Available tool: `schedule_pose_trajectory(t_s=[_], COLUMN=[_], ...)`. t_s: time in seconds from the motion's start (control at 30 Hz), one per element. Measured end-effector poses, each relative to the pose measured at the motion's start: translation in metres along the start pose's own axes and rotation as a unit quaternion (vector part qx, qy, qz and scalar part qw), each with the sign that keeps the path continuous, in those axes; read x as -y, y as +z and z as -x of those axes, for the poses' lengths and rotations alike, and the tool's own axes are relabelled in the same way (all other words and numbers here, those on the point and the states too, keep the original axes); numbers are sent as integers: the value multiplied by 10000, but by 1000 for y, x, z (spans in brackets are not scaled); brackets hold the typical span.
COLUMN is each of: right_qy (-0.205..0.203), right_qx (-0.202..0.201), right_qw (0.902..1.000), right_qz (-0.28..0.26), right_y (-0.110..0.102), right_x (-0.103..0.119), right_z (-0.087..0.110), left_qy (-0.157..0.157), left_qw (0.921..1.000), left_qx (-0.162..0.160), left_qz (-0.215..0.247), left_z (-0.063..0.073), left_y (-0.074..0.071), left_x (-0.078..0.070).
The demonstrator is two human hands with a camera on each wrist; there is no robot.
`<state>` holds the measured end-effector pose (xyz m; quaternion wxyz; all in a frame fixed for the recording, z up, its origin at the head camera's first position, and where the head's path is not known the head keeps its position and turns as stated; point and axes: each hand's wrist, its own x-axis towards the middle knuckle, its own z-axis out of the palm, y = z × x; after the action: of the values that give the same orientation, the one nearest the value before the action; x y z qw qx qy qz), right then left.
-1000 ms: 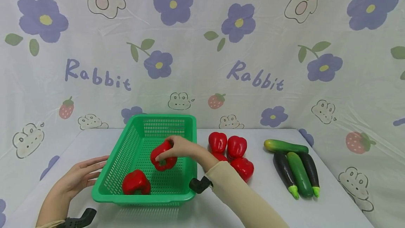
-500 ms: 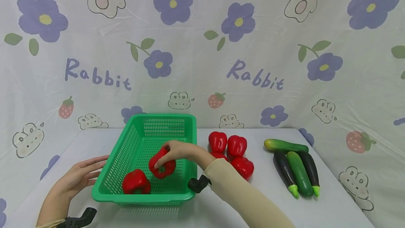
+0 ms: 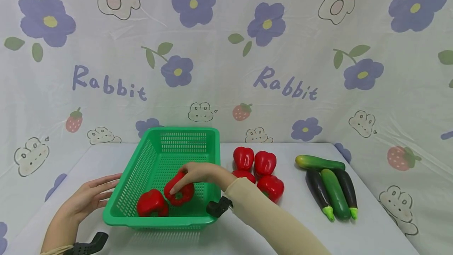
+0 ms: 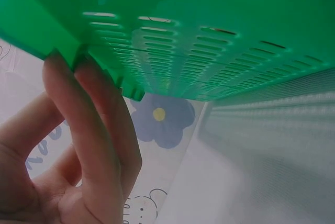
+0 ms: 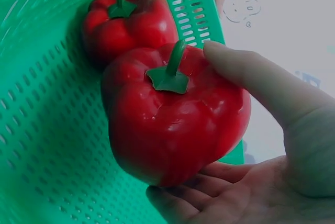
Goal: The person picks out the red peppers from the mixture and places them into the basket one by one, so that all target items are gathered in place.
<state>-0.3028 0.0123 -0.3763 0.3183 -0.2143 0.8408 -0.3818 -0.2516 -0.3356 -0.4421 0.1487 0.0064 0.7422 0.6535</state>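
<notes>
A green plastic basket [image 3: 161,221] with slotted walls stands on the white table. Inside it, my right hand [image 3: 192,173] grips a red bell pepper [image 5: 172,124], thumb on one side and fingers curled beneath. The held pepper overlaps a second red bell pepper [image 5: 128,22] lying near the basket's front left corner; both show green stems in the right wrist view. At the basket's left side is my left hand [image 3: 88,198], its fingers fairly straight. In the left wrist view its fingertips [image 4: 55,59] are right at the basket's rim.
Several red bell peppers [image 3: 265,163] are grouped on the table right of the basket. Farther right, a cucumber [image 3: 320,163] lies crosswise behind two dark eggplants [image 3: 318,192] with another cucumber [image 3: 334,194] between them. A patterned cloth [image 3: 226,50] hangs behind the table.
My right hand has moved the bell pepper lower and slightly left, toward the front of the basket and up beside the other pepper. The left hand and basket have stayed put.
</notes>
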Motion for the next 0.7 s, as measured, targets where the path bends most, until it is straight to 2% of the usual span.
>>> schedule_pose_trajectory(t_s=[0.27,0.47,0.7], right_qy=[60,89,127], right_qx=[-1,305,644], right_qw=[9998,9995,9975], right_qz=[-176,-89,-273], right_y=[3,5,8], right_x=[-2,-4,-6], right_z=[-5,-9,-11], left_qy=[-43,-71,-103], left_qw=[10000,9998,9997], left_qx=[-80,-161,-196], left_qz=[-21,-98,-98], left_z=[0,-1,-1], left_y=[1,1,2], left_x=[0,0,0])
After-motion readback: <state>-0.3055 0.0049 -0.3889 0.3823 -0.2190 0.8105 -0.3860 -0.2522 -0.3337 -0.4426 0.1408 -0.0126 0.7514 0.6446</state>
